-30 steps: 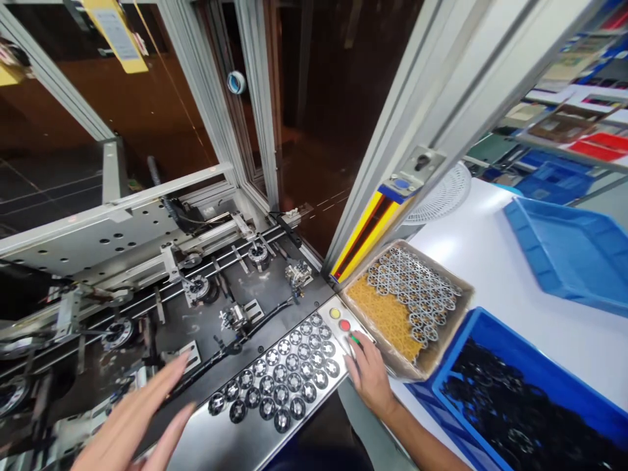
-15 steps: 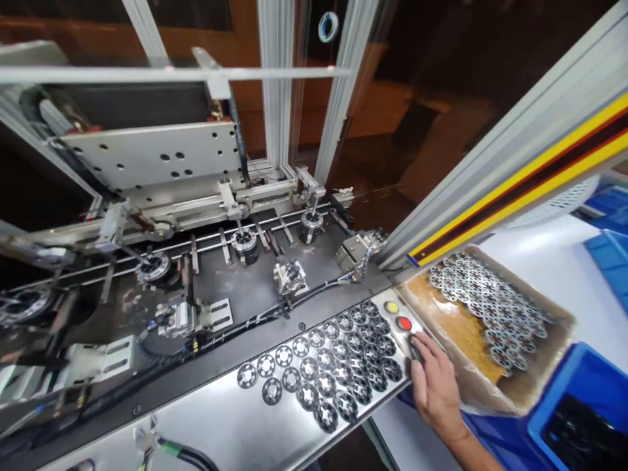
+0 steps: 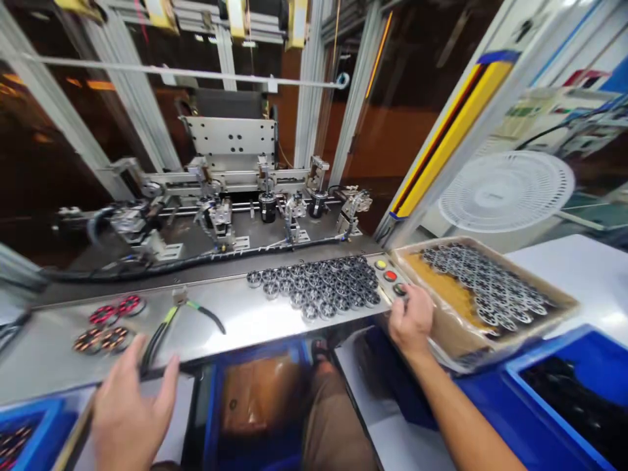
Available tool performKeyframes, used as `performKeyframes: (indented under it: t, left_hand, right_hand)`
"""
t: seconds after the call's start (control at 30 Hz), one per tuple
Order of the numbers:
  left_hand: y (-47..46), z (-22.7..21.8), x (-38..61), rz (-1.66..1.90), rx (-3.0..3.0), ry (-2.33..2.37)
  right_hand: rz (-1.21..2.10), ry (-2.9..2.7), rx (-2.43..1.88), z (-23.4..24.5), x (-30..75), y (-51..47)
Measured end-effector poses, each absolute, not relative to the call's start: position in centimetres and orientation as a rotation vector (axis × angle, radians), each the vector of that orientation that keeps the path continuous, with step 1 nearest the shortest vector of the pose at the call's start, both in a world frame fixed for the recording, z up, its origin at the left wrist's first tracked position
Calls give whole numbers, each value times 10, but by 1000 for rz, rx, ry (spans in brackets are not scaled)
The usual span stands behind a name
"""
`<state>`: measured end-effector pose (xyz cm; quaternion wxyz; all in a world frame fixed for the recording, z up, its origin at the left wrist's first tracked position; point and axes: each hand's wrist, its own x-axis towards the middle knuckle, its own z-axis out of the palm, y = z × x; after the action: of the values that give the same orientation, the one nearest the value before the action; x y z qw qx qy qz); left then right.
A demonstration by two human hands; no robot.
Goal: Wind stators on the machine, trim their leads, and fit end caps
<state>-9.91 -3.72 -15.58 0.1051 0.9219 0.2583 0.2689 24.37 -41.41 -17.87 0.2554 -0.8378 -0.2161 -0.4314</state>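
Observation:
My right hand [image 3: 413, 317] is at the control strip on the right end of the metal ledge, fingers curled, fingertips against the dark push button [image 3: 400, 288]. Above that button sit a red button [image 3: 390, 276] and a yellow button [image 3: 381, 265]. At lower left, my left hand [image 3: 130, 409], slightly blurred, is held in front of the ledge with thumb and fingers apart and nothing in it. Closest to it are copper-wound rings [image 3: 88, 341], red-wound rings [image 3: 104, 315] and pliers [image 3: 167, 320] with black and green handles. Many round slotted metal parts [image 3: 326, 288] cover the ledge's right half.
Behind the ledge [image 3: 230, 327] stands a machine with clamps and fixtures [image 3: 267, 206]. An open carton [image 3: 549, 327] of flat metal rings is at right, beside a blue bin [image 3: 534, 373]. Another blue bin [image 3: 213, 418] is below the ledge. A white fan [image 3: 505, 190] stands behind.
My view has swung left and back, bringing my left hand, the pliers and the wound rings into sight. My right hand stays at the dark button, its fingers now more curled.

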Motion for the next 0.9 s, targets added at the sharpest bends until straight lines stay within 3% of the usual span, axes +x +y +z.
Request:
performKeyframes:
  t: [0.1, 0.53, 0.73, 0.9]
  left_hand:
    - [-47, -138, -95, 944, 2743, 1029]
    - [-57, -126, -86, 952, 2605, 846]
    - [15, -103, -138, 1078, 2254, 1298]
    - [74, -81, -146, 769, 2094, 1261]
  right_hand:
    - [-1157, -587, -2252, -175, 242, -412]
    - [-1278, -584, -2090, -176, 237, -400]
    - [-1265, -599, -2077, -187, 246, -399]
    - [-1291, -580, -2055, -188, 248, -398]
